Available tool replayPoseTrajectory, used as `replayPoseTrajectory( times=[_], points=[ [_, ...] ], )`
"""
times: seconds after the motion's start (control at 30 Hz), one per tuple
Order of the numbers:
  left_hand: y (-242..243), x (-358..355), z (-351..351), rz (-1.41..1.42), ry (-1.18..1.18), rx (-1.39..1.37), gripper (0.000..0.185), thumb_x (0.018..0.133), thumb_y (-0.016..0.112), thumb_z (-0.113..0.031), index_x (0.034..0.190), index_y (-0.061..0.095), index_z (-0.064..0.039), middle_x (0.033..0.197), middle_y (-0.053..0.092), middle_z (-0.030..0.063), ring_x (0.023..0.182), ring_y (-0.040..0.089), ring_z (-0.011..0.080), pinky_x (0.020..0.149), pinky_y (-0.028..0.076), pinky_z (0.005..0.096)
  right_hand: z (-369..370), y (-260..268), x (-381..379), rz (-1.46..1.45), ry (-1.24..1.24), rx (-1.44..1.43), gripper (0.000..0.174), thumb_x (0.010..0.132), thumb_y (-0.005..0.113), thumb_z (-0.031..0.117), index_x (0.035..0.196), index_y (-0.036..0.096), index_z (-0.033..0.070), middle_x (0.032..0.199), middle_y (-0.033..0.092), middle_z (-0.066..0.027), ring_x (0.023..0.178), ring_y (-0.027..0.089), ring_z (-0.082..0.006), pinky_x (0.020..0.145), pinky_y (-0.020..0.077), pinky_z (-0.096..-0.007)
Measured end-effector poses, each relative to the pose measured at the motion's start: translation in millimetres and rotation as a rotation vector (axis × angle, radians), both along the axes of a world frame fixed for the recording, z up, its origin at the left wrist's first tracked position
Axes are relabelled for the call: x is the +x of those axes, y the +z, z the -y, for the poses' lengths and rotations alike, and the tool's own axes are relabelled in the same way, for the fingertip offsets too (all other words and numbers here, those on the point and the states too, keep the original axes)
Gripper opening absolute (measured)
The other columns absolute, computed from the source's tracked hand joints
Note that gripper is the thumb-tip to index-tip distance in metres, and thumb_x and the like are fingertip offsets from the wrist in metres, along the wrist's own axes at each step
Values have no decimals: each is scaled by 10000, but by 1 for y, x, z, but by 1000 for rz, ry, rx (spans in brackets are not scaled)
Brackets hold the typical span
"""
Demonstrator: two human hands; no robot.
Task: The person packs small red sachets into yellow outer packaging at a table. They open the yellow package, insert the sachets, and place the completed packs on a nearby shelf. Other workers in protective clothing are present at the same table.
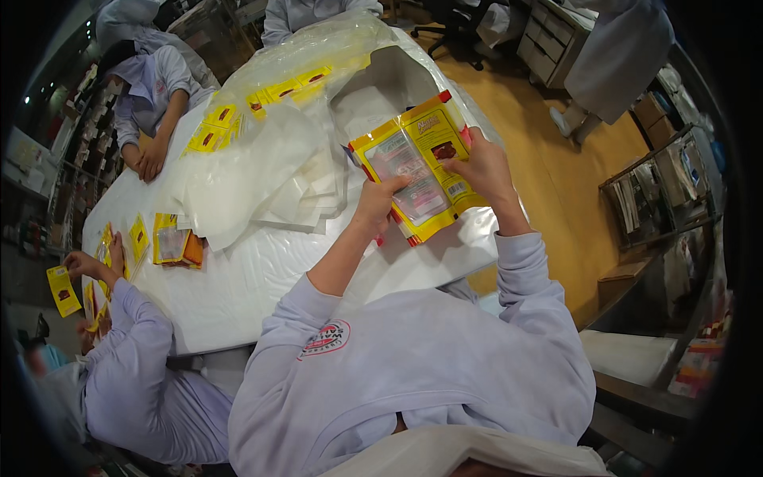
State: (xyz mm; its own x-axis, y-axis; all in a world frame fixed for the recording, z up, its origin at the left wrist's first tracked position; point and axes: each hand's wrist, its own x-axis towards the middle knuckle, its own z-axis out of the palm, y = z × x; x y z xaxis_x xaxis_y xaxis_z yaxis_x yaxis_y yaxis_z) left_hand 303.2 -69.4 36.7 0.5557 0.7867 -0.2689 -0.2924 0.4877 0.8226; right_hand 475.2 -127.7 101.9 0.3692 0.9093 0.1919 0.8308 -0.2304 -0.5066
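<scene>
My left hand (375,206) grips the left side of a stack of yellow printed plastic pouches (430,195), its thumb lying over the clear window. My right hand (484,170) holds the right edge, thumb on the printed face. The stack is tilted above the table's near right part, and red edges show along its sides. Behind it stands an open grey bin (396,74) with white sheets inside. White translucent sheets (229,191) lie in a loose heap left of my hands. How many pouches I hold cannot be told.
A white plastic-covered table (238,298) bears a smaller pouch stack (173,240) and yellow packets (217,126) beside clear plastic film (298,45). A co-worker's hand (83,264) at left holds a yellow packet (62,292). Another person's hands (154,158) rest on the far left edge.
</scene>
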Motion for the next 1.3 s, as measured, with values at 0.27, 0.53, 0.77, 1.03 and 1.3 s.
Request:
replayPoseTrajectory(
  times=[0.27,0.53,0.77,1.03,1.3],
  points=[
    [-20,19,16,49,238,20,299,764,524,-70,1038,462,31,918,565,81,793,565,167,690,478,296,-17,17,-44,523,-3,-106,176,749,549,128,850,464,13,706,611,-148,622,629,-288,517,511,-355],
    [-5,20,28,133,206,-121,276,849,454,-198,1090,465,-65,965,542,48,838,547,142,676,459,298,0,-12,-94,953,34,116,166,730,517,139,847,481,27,639,532,-51,542,562,-170,451,444,-280],
    [-18,11,41,227,147,-385,258,855,395,-214,1058,487,-85,963,551,44,835,554,157,677,472,312,-6,-37,-99,959,99,88,176,738,501,156,863,474,35,689,520,-56,580,545,-169,514,430,-288],
    [-28,20,44,137,135,-417,287,860,349,-257,1007,511,-71,922,565,57,799,563,155,644,477,287,4,-42,-84,754,136,33,186,748,483,146,888,477,22,717,527,-74,626,554,-213,533,435,-337],
    [-37,29,41,247,45,-414,327,882,373,-336,1066,489,-92,1009,550,43,888,543,135,728,463,275,9,-30,-64,558,362,-100,317,678,536,109,934,416,-34,774,521,-165,683,551,-322,572,451,-397]
  ],
)
